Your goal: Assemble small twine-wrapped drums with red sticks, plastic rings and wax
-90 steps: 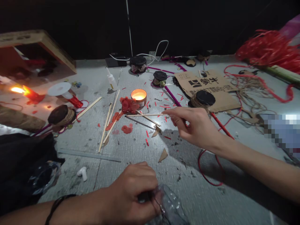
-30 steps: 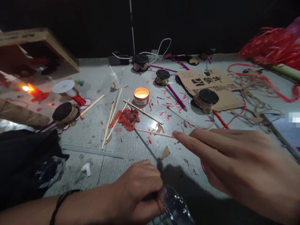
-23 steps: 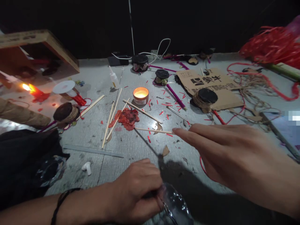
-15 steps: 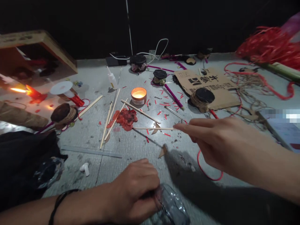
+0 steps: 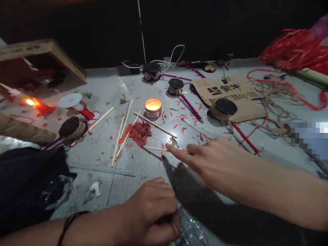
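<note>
My left hand (image 5: 148, 212) is at the bottom centre, fist closed on a crinkled clear plastic object (image 5: 191, 230) that pokes out to its right. My right hand (image 5: 217, 164) reaches in from the right with its fingers stretched out flat and pointing left. Its index fingertip hovers over a thin wooden stick (image 5: 152, 148) lying on the grey table (image 5: 143, 167); I see no grip on it. Just beyond the stick are a pile of red wax bits (image 5: 139, 131) and a lit tealight candle (image 5: 153, 106).
Several long wooden sticks (image 5: 120, 135) lie left of the wax. Printed cardboard (image 5: 230, 90) and a twine-wrapped black puck (image 5: 222, 109) sit at the right. A burning red candle (image 5: 41, 106), wooden box (image 5: 43, 65), glue bottle (image 5: 123, 91), black bag (image 5: 28, 184) and red raffia (image 5: 294, 51) ring the table.
My right hand came back from the wax pile and then slid left, its fingertip now past the near end of the thin stick. The wax lies flattened. My left hand stayed put.
</note>
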`<state>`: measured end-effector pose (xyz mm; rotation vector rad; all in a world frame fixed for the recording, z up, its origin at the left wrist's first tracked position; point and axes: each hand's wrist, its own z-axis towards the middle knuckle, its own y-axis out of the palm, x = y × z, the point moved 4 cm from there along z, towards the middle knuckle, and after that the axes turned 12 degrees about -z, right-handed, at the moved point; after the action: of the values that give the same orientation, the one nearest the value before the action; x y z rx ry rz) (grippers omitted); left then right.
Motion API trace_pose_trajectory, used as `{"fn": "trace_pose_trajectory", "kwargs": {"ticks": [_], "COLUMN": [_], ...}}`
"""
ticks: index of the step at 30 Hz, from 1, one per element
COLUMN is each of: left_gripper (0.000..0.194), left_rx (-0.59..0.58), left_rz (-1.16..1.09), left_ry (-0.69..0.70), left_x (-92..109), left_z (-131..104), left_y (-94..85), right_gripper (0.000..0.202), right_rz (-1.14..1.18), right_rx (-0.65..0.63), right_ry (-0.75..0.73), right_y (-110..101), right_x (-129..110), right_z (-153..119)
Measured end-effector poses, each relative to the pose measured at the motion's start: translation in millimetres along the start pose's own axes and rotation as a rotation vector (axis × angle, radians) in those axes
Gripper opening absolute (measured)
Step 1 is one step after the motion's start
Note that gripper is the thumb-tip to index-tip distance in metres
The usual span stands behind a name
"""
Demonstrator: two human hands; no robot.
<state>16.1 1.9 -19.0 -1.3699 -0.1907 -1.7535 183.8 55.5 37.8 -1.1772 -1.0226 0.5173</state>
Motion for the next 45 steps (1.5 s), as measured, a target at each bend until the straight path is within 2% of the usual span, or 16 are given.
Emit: {"fn": "trace_pose_trajectory", "kwargs": {"ticks": [3, 8, 12, 21, 23, 30, 35, 41, 45], "left_gripper": [0.028, 0.026, 0.023, 0.023, 0.022, 0.024, 0.028, 0.027, 0.026], "left_rx": [-0.008, -0.026, -0.037, -0.004, 0.0, 0.019, -0.012, -0.011, -0.004], "left_rz": [0.02, 0.033, 0.024, 0.007, 0.008, 0.01, 0.029, 0.031, 0.048], "left_ry": [0.005, -0.021, -0.038, 0.019, 0.023, 0.035, 0.004, 0.005, 0.013], "left_x": [1, -2, -6, -4, -4, -2, -1, -3, -8], "left_z": [0, -2, -4, 0, 0, 2, 1, 0, -2], "left_y": [0.8, 3.7, 5.6, 6.9, 6.8, 4.2, 4.1, 2.6, 5.6], "right_gripper": [0.071, 0.062, 0.068, 0.072, 0.073, 0.071, 0.076, 0.067, 0.065], "right_rz": [0.023, 0.052, 0.077, 0.168, 0.176, 0.176, 0.2, 0.249, 0.265], "right_rx": [-0.025, 0.023, 0.009, -0.234, -0.253, -0.19, -0.174, -0.132, -0.096], "right_ry": [0.035, 0.067, 0.078, 0.05, 0.05, 0.055, 0.108, 0.15, 0.139], "right_y": [-4, -4, -1, 5, 7, 18, 27, 6, -2], "right_x": [-1, -12, -25, -31, -33, -33, -22, -8, -14], "right_z": [-9, -6, -2, 4, 6, 15, 26, 3, -7]}}
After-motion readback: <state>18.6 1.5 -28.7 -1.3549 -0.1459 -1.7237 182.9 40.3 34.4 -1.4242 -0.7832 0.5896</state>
